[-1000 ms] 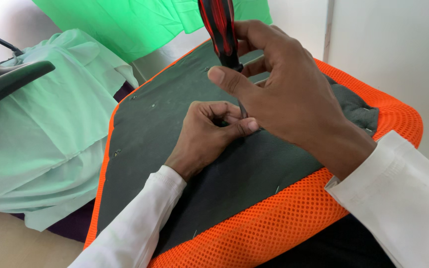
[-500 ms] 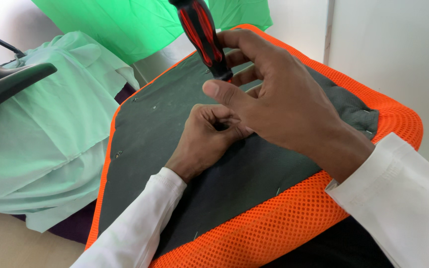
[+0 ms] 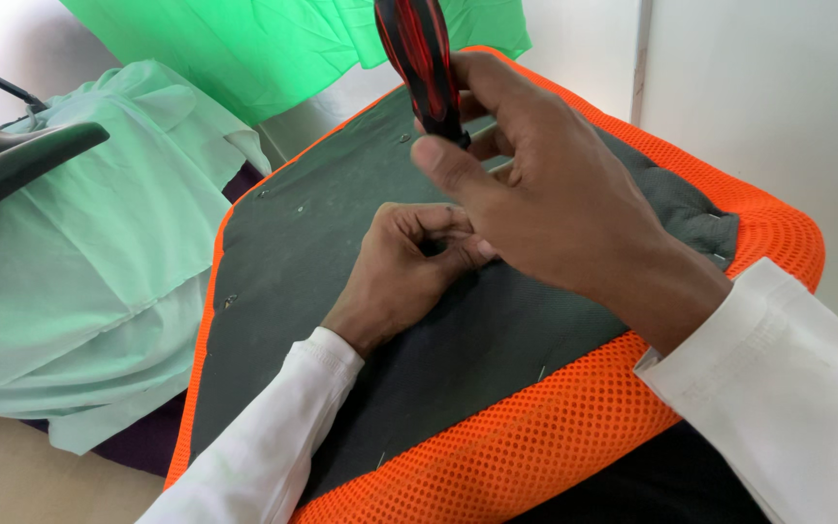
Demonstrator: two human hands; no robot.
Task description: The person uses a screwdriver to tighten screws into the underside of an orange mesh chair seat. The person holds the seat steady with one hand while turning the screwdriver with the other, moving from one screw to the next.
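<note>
We observe the right hand point(image 3: 555, 204) gripping a red-black screwdriver handle point(image 3: 421, 53) at upper centre; the left hand point(image 3: 404, 267) is curled, fingertips pinched, on the dark seat underside point(image 3: 322, 262).

left hand point(image 3: 400, 267): bare | right hand point(image 3: 545, 189): bare | sleeves: long, white, ribbed cuffs

Bright, even daylight, soft and diffuse. Faint shadow under the right hand point(image 3: 555, 204) on the dark seat underside point(image 3: 341, 281). Mild overexposure on the white wall point(image 3: 758, 87). Sharp focus throughout, no motion blur.
</note>
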